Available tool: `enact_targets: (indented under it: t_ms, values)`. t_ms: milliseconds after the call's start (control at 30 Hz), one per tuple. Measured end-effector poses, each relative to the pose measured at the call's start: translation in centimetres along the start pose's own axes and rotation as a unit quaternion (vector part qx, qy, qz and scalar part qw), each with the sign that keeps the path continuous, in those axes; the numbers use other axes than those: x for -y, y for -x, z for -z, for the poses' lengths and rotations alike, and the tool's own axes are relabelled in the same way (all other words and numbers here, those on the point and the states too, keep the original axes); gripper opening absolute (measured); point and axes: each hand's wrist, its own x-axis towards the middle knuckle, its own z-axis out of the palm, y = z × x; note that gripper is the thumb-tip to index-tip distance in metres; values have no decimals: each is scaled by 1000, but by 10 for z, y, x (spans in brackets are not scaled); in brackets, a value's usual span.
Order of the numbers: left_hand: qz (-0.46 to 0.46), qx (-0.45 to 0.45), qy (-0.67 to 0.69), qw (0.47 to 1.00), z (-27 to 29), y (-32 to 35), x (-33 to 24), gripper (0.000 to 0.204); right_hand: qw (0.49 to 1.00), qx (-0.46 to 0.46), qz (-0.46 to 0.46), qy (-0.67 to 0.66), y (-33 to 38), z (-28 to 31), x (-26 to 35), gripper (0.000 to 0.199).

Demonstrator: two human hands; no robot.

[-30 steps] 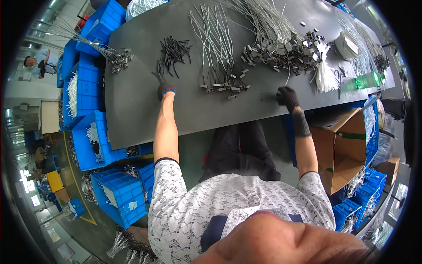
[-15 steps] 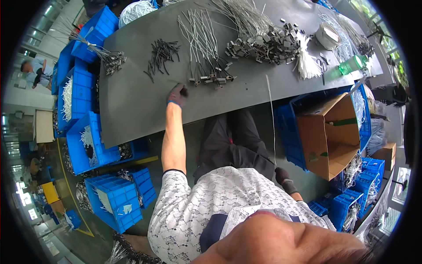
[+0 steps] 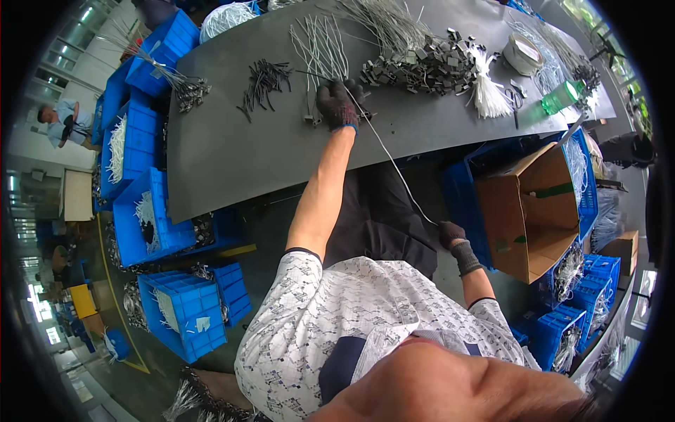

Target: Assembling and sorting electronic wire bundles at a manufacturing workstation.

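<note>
At the far left I saw blue crates (image 3: pixel 137 218) stacked beside the grey table (image 3: pixel 232 155), several holding pale wire bundles. On the table lay a scatter of short dark pieces (image 3: pixel 264 83), then a loose sheaf of cut wires (image 3: pixel 320 46). My left hand (image 3: pixel 339 104), in a dark glove, was pressed down among those wires, fingers closed on one end of a long thin wire (image 3: pixel 394 165). That wire ran taut off the table edge down to my right hand (image 3: pixel 451 233), clenched on its other end near my lap. It looked pale, straight and stiff (fitted at the tip or not, I could not tell). I judged the work barely begun: the heap of small metal clips (image 3: pixel 422 65) remained large. An open cardboard box (image 3: pixel 534 211) stood at right.
</note>
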Motion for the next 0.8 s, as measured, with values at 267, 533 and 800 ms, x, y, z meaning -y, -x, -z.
enact_targets:
  t_ms: [267, 533, 800]
  values:
    - [-50, 111, -114, 986, 10, -2, 2, 14, 994, -37, -13, -101, -7, 18, 15, 26]
    - [165, 239, -217, 932, 52, 49, 95, 14, 738, -198, 114, -635, -83, 191, 165, 47]
    - [98, 276, -314, 903, 60, -9, 61, 15, 691, -133, 125, -699, -141, 251, 231, 63]
